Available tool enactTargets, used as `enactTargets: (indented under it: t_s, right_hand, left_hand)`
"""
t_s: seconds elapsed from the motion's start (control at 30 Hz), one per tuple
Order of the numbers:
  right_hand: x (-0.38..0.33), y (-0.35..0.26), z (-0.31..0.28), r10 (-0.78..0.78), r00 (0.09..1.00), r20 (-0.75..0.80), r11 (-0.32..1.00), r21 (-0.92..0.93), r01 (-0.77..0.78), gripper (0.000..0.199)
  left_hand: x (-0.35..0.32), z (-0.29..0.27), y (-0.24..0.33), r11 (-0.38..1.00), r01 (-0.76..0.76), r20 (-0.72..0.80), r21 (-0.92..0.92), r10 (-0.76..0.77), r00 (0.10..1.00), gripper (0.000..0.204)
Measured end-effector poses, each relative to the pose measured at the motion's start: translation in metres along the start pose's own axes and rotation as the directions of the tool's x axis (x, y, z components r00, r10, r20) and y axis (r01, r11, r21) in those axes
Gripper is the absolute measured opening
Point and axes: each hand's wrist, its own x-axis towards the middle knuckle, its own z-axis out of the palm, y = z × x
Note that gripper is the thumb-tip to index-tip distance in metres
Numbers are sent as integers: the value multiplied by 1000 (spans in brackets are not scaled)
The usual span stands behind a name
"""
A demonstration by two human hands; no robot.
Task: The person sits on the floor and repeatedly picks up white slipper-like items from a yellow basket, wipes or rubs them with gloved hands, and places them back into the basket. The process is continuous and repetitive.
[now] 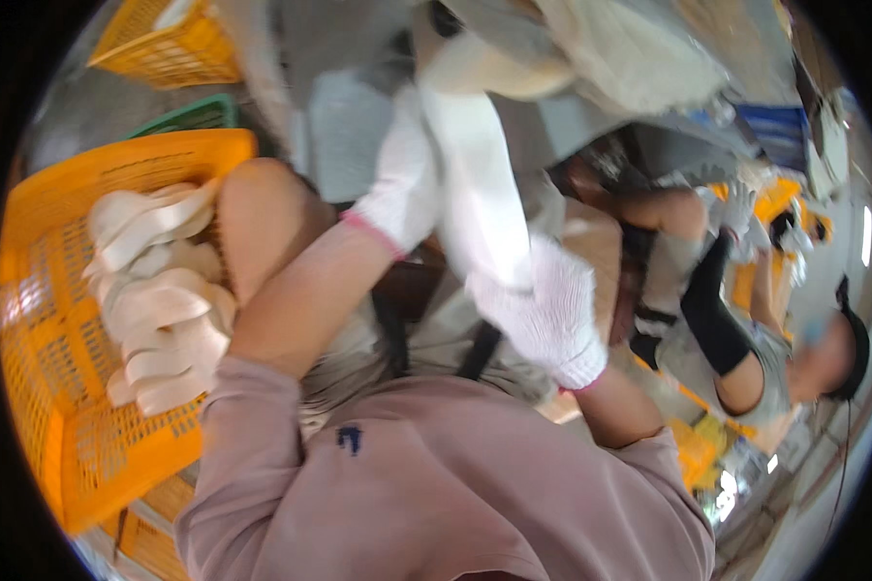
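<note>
A long white piece shaped like a shoe sole is held lengthwise between my two white-gloved hands. My left hand is closed along its left side, near the far end, with the fingers partly blurred. At the near end, my right hand wraps round the sole. The sole's far end meets or lies just under a rounded cream-coloured part of the equipment in front of me; I cannot tell if they touch. Several similar off-white soles lie piled in an orange plastic basket at my left.
Pale, dusty sheeting hangs over the equipment ahead. Another orange basket and a green basket's rim are at the far left. On the right sits a co-worker with a dark sleeve and gloved hand, near more orange baskets.
</note>
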Motion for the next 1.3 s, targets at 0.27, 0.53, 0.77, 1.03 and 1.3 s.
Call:
enactTargets:
  t_s: [0.27, 0.53, 0.77, 1.03, 1.3]
  right_hand:
    - [-34, 60, 23, 253, 966, -57, 672, 729, -133, 55]
    - [-1, 65, 26, -479, 823, -306, 873, -269, 408, 54]
    - [-8, 50, 31, 156, 985, -75, 472, 882, -7, 47]
    - [-14, 41, 30, 419, 896, 145, -41, 989, -140, 43]
    - [-3, 27, 22, 284, 958, 24, 321, 940, -118, 41]
  left_hand:
    - [4, -2, 6, 998, 59, -68, 37, -56, 996, 52]
    - [-2, 14, 24, 672, -323, 228, 666, 229, 946, 45]
    - [19, -3, 7, 108, -438, 398, 893, 266, 878, 37]
    - [15, 8, 3, 847, -133, 141, 514, 69, 988, 42]
    - [25, -26, -9, 959, -10, 252, 284, -65, 966, 45]
